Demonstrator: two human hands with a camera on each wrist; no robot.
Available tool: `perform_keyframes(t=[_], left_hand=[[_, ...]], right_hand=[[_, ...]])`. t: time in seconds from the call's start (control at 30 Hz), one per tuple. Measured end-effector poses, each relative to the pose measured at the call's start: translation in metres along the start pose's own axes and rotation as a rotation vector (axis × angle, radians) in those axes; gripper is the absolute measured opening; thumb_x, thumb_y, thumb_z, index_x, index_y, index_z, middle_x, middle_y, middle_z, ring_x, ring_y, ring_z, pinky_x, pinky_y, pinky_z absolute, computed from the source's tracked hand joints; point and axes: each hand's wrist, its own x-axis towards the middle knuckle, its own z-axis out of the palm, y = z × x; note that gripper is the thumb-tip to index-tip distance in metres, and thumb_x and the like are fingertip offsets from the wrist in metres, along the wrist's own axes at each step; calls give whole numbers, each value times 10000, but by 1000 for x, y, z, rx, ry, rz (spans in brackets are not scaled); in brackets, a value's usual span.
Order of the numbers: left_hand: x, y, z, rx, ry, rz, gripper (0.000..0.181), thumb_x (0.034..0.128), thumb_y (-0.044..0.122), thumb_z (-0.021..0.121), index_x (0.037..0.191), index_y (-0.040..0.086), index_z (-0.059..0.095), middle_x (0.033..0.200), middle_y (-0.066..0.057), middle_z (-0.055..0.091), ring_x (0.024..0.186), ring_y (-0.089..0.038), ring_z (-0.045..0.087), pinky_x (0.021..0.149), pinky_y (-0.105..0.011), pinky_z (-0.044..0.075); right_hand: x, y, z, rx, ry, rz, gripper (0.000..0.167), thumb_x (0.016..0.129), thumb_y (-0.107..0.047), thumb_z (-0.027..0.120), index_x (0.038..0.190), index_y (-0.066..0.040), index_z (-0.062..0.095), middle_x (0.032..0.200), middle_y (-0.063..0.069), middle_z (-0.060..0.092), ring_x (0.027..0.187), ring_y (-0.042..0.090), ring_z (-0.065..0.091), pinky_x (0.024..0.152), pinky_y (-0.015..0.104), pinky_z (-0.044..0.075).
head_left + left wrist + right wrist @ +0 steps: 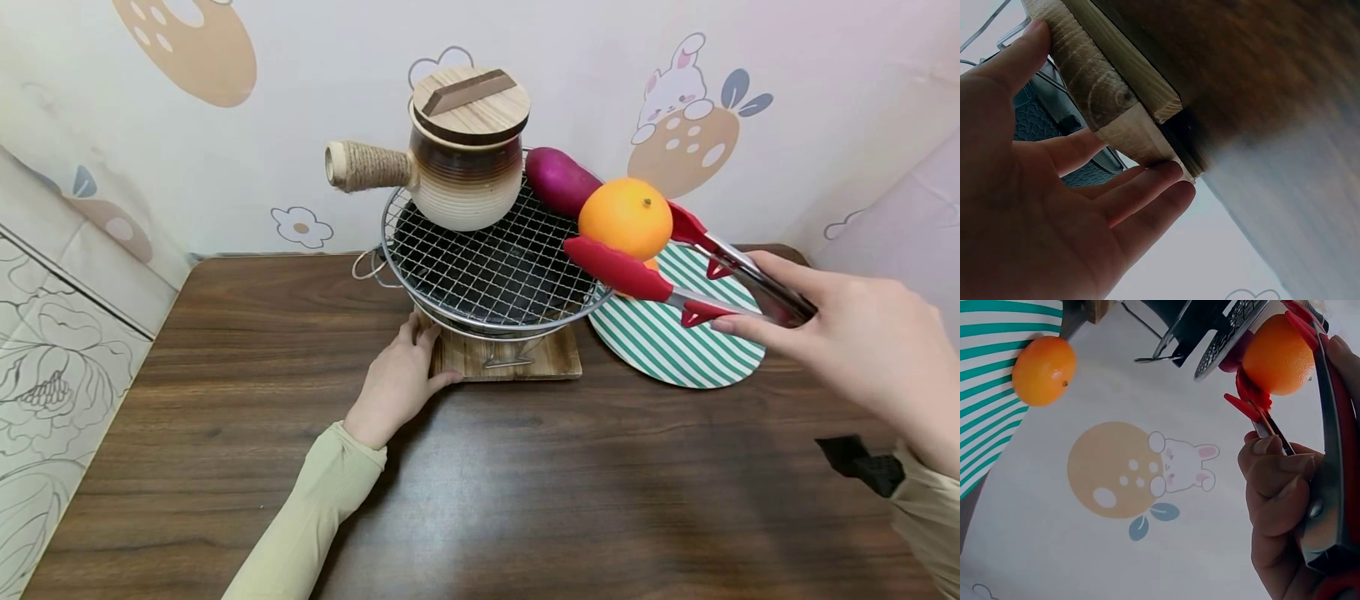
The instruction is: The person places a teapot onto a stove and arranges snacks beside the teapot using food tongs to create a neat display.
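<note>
My right hand [873,342] grips metal tongs [757,279] with red tips, which hold an orange [625,218] above the right edge of a round wire grill [495,267]. In the right wrist view the same orange [1277,356] sits between the red tips. My left hand [397,375] touches the left and front edges of the wooden base [517,358] under the grill, near its corner. The left wrist view shows these fingers [1147,187] nearly straight against the wood [1094,81]. A lidded pot [467,171] and a purple vegetable [561,181] are on the grill.
A green-and-white striped round mat [675,346] lies right of the grill, with a second orange [1044,370] on it, mostly hidden behind the tongs in the head view. The pot's rope-wrapped handle [375,166] points left. A patterned wall [337,92] stands behind the table [585,500].
</note>
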Motion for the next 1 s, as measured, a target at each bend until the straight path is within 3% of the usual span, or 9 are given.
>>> perform_keyframes(t=[0.47,0.6,1.0], left_hand=[[-1,0,0,-6,4,5,776,800,447,741,1401,34,473,1471,-313,379,1198,-447,561,847,-512,550],[0,0,0,-5,1,4,782,802,450,738,1406,34,467,1478,-310,372,1190,-448,567,845,-513,550],[0,0,0,2,-6,0,782,810,459,727,1415,42,458,1474,-312,378,1210,-450,552,844,-521,550]], right_hand=[[0,-15,-2,-27,-44,7,810,712,-678,705,1403,-304,509,598,8,550,642,275,508,457,346,297],[0,-21,-4,-25,-60,-3,820,698,-693,706,1403,-328,503,707,66,642,679,276,534,468,345,301],[5,-31,-3,-47,-101,-49,793,735,-716,654,1407,-325,499,875,145,692,718,268,554,448,358,324]])
